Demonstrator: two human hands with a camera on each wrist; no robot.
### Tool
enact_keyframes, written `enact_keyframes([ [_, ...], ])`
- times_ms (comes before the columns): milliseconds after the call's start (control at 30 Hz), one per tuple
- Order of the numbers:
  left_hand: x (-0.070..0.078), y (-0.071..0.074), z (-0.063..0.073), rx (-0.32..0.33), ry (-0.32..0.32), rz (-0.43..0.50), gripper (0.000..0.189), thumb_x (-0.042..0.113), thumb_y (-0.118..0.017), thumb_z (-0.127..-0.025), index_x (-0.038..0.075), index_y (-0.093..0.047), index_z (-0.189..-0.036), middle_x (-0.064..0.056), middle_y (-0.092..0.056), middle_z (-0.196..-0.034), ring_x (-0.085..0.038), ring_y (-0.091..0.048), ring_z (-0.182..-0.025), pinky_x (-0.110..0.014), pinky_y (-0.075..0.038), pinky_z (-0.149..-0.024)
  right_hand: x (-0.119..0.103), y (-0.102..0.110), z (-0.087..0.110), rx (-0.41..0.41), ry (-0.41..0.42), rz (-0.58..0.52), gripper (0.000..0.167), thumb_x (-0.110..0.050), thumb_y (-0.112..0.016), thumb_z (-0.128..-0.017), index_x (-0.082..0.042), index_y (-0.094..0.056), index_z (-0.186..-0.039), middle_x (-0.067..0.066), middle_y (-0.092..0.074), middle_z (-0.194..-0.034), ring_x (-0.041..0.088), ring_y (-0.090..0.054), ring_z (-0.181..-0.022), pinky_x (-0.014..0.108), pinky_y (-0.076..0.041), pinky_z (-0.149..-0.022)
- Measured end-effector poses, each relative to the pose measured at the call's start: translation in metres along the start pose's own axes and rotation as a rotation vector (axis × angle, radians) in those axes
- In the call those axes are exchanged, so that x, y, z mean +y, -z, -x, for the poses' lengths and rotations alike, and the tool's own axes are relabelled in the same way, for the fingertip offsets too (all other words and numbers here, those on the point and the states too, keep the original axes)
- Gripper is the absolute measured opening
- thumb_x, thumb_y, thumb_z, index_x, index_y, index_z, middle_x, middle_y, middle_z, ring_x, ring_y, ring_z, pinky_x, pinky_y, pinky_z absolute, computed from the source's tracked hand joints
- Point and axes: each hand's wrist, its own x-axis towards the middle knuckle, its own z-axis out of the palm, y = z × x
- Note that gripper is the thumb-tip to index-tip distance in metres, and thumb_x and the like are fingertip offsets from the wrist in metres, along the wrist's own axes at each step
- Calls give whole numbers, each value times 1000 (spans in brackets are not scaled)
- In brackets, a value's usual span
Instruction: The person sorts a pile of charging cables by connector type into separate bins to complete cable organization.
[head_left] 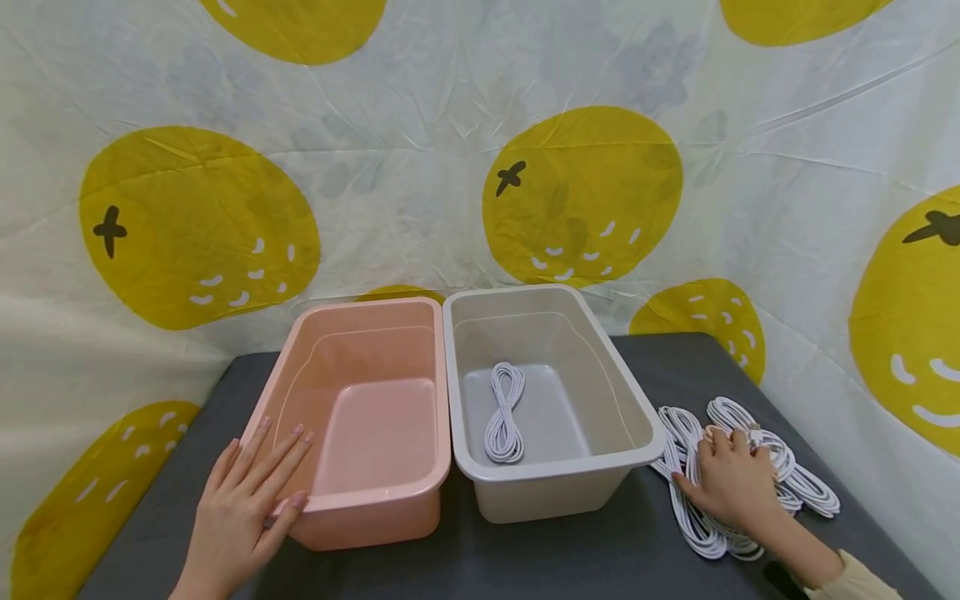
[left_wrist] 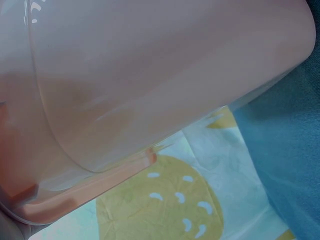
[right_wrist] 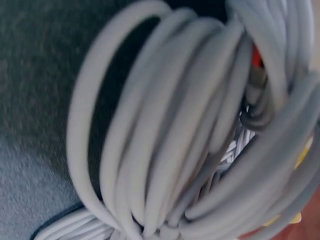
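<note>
My left hand (head_left: 236, 504): fingers straight, slightly apart, resting on the rim of a smooth, glossy pink tub (head_left: 367, 529). My right hand (head_left: 738, 492): fingers bent over looped white cables (head_left: 813, 492), touching; cannot tell whether clamped. Left of those fingers, a pale grey tub (head_left: 555, 500) contains one figure-eight coil (head_left: 504, 417). Beneath the cables: dark, fabric-textured surface (head_left: 525, 567).

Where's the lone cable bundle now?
In the head view, the lone cable bundle lies inside the grey bin, left of centre, toward the pink bin.
</note>
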Motion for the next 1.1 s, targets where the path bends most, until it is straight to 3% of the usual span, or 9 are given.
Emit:
enact_keyframes([
  [267,0,0,0,36,-20,-4,56,52,-29,-91,15,-55,-124,2,-50,-133,-27,-35,-130,-37,-8,-113,-5,-4,4,38,-15,-14,53,-44,-67,-63,6,-56,-81,27,-55,-96,44,-44,-87,58,-33,-63],
  [533,-1,0,0,18,-11,-12,57,53,-28,-91,14,-55,-123,1,-49,-133,-27,-35,-130,-37,-7,-113,-6,-7,6,29,-81,-43,56,-43,-63,-67,11,-56,-82,29,-51,-109,47,-41,-92,59,-31,-62],
  [667,-1,0,0,9,-8,-12,57,53,-27,-91,15,-55,-124,1,-49,-133,-28,-35,-130,-37,-7,-113,-5,-6,8,17,-100,-60,55,-44,-62,-67,10,-55,-75,29,-50,-102,48,-39,-92,58,-31,-62],
  [933,-1,0,1,-12,-3,-16,56,53,-26,-91,19,-50,-128,2,-48,-134,-27,-34,-130,-38,-6,-113,-4,-8,9,-15,-134,-81,60,-45,-62,-67,14,-54,-80,29,-44,-93,48,-36,-92,59,-29,-65],
  [1100,-1,0,0,-12,-6,-21,57,53,-26,-92,17,-53,-126,2,-47,-135,-27,-34,-131,-38,-7,-113,-5,-7,7,27,-122,-74,58,-40,-64,-64,14,-53,-81,28,-45,-91,48,-37,-91,59,-29,-65],
])
